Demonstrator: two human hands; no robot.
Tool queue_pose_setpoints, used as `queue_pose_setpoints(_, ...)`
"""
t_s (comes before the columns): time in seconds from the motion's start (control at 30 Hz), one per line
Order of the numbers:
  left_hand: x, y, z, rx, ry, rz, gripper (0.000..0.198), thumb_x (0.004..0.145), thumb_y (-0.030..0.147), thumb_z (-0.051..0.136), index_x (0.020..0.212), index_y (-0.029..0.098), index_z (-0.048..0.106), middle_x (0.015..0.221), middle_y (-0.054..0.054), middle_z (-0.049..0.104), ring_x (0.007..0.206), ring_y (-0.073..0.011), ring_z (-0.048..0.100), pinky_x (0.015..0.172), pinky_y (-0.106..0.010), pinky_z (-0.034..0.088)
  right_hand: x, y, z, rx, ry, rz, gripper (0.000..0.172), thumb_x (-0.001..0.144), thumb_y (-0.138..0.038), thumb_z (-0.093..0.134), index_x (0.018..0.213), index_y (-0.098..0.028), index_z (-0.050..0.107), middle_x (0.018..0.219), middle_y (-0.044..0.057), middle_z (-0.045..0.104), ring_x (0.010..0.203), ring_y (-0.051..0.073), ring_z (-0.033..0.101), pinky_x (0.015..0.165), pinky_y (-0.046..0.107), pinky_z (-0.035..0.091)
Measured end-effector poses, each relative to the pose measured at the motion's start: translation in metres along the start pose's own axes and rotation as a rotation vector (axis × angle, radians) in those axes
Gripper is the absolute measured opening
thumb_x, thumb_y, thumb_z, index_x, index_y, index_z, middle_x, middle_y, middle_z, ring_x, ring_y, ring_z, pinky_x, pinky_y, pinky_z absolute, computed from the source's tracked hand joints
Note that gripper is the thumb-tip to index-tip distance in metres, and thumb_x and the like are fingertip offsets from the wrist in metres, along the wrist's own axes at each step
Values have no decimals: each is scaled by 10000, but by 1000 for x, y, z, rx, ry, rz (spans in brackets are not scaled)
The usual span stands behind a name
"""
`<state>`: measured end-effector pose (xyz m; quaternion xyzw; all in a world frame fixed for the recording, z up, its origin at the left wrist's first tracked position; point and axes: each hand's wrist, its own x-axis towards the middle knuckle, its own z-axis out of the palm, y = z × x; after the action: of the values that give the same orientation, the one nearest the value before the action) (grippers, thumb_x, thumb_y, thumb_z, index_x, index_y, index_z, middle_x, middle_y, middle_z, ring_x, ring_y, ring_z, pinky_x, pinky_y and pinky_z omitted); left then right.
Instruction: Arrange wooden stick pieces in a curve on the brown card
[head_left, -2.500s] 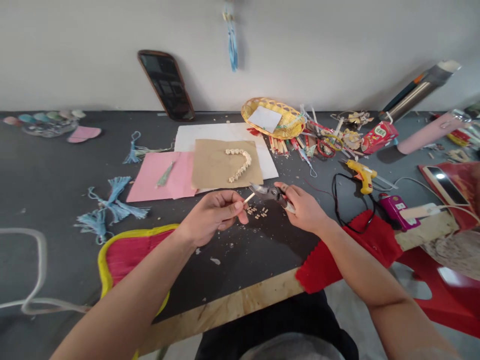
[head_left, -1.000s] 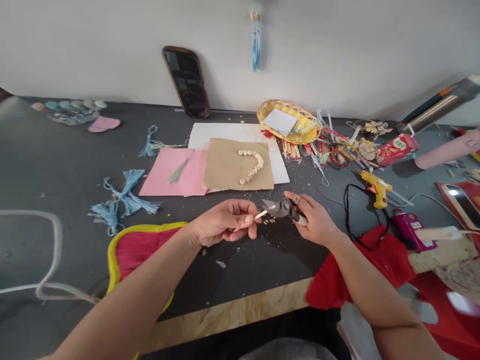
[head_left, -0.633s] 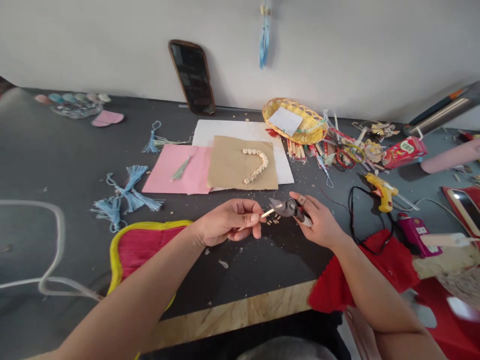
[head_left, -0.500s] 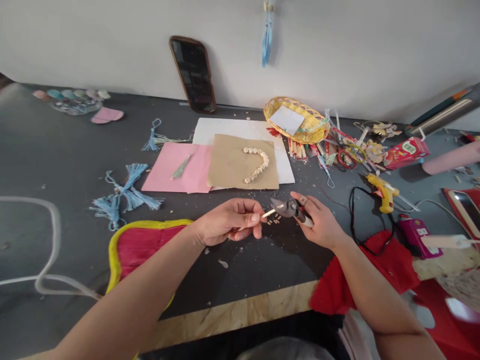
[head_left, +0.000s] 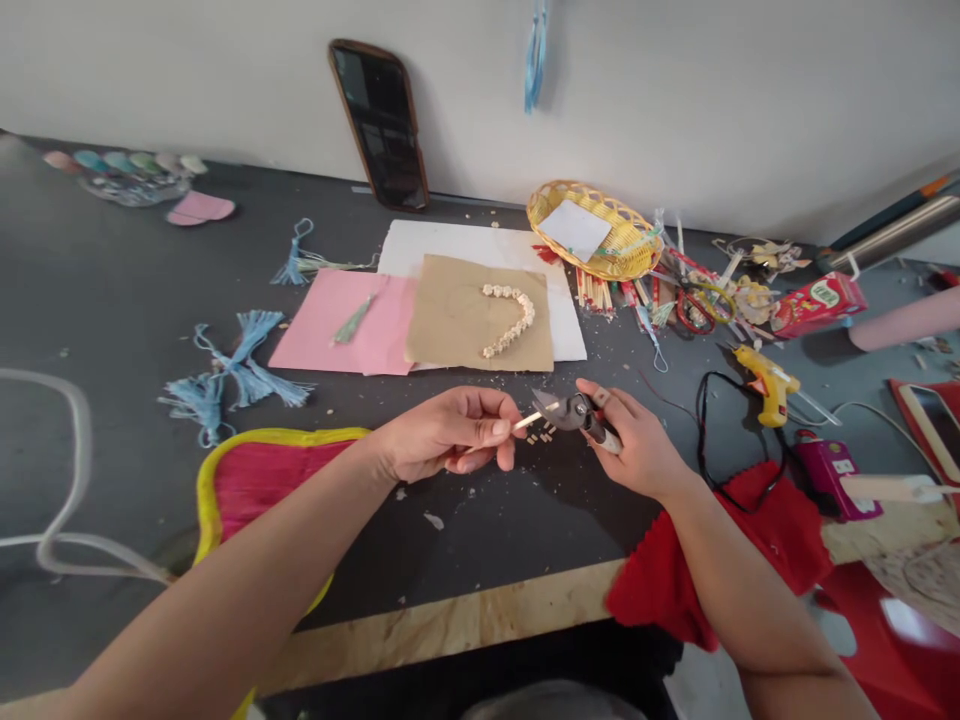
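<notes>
Between the thumb and fingers of my left hand (head_left: 461, 432) is a thin pale wooden stick (head_left: 526, 420), its free end pointing right. My right hand (head_left: 634, 440) is closed round the handles of a pair of pruning shears (head_left: 571, 411). The stick's end lies at the shears' blades; whether they touch it I cannot tell. Several short cut pieces (head_left: 541, 436) are scattered on the dark table just below the blades. Beyond my hands, a curved row of small pale flower-like pieces (head_left: 517, 322) rests on a brown sheet (head_left: 450, 320).
A wicker basket (head_left: 637, 262) stands at the back by scissors (head_left: 701, 305). To the right are a yellow glue gun (head_left: 766, 385) and its black cord. Blue tassels (head_left: 251, 365) and a pink sheet (head_left: 315, 320) lie left. A phone (head_left: 381, 125) leans on the wall.
The view has shifted slightly, so the wall items sit higher. Both hands keep their grips, and the stick stays at the shears' blades.
</notes>
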<state>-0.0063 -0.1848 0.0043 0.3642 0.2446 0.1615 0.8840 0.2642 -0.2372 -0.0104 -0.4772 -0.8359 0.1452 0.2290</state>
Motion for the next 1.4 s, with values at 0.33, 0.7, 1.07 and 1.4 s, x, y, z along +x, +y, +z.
queue_pose_setpoints(0.33, 1, 1, 0, -15, 1, -8, 302, 740, 343, 775, 849, 106, 621, 677, -76, 705, 364, -29, 421, 323, -132, 224, 1, -1, -1, -4, -13, 20, 634, 836, -151, 531, 1437, -232, 346, 1158, 122, 614, 1043, 267, 606, 890, 419, 549)
queue_pose_setpoints(0.7, 1, 0, 1, 16, 10, 12, 301, 742, 347, 765, 851, 108, 619, 693, -70, 702, 366, -26, 414, 330, -141, 222, 0, -3, -2, -3, -1, 41, 616, 835, -147, 542, 1424, -225, 377, 1212, 121, 606, 1092, 256, 604, 918, 391, 535)
queue_pose_setpoints(1.07, 2, 0, 3, 54, 34, 40, 302, 726, 356, 767, 826, 112, 619, 691, -68, 698, 367, -28, 394, 329, -155, 194, 2, -6, -3, -17, -2, 65, 549, 889, -220, 527, 1420, -227, 391, 1190, 122, 620, 1059, 258, 616, 906, 412, 537)
queue_pose_setpoints(1.4, 1, 0, 1, 65, 40, 44, 300, 735, 350, 760, 845, 105, 628, 697, -62, 698, 370, -25, 401, 333, -150, 200, 2, -6, -3, -9, -10, 69, 550, 889, -218, 538, 1418, -219, 391, 1167, 119, 627, 1059, 257, 620, 898, 400, 537)
